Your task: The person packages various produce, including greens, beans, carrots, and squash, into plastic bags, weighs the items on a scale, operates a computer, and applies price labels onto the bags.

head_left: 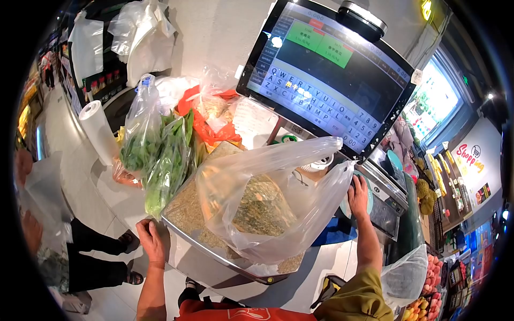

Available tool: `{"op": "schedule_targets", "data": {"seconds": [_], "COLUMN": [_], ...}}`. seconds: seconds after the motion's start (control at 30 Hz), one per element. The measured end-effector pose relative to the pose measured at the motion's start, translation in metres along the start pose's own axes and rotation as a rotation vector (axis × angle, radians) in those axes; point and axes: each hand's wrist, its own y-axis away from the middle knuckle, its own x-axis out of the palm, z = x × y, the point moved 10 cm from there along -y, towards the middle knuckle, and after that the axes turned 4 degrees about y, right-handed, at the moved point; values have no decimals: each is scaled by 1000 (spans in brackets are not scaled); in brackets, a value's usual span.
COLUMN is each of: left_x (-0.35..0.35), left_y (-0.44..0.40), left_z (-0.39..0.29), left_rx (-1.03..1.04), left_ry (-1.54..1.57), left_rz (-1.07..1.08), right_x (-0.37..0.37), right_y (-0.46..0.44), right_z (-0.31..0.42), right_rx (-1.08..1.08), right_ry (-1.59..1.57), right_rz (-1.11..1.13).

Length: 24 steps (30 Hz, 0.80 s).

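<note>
A clear white plastic carrier bag [316, 219] stands on the speckled weighing plate [184, 206], its two handles reaching up toward the screen. Through its film shows a large mottled green and tan thing [262, 206] that looks like a pumpkin. My left hand [151, 239] is beside the plate's left corner, fingers loosely bent and apart, with nothing in it. At the right, my right hand [360, 199] reaches up to the machine's edge below the screen, close to one bag handle. Its fingers are stretched out; contact with the bag cannot be made out.
A touch screen [326, 75] with a keyboard display leans over the counter. Bagged leafy greens [168, 155], a red bag [206, 125] and a white roll [99, 128] lie to the left. Another person [85, 251] stands at the left, holding clear plastic. Fruit [428, 278] is at lower right.
</note>
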Motion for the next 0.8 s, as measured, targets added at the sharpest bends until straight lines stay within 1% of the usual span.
{"op": "schedule_targets", "data": {"seconds": [0.23, 0.53, 0.63, 0.8], "left_x": [1, 1, 1, 1], "left_y": [0, 0, 1, 0], "left_z": [4, 5, 6, 7], "left_rx": [4, -7, -11, -8], "left_ry": [-3, 4, 9, 4], "left_rz": [8, 12, 14, 18], "right_x": [-1, 0, 1, 1], "right_y": [-1, 0, -1, 0], "right_z": [1, 0, -1, -2], "right_rx": [35, 27, 53, 21], "right_ry": [9, 8, 12, 11], "right_rz": [32, -5, 25, -20]}}
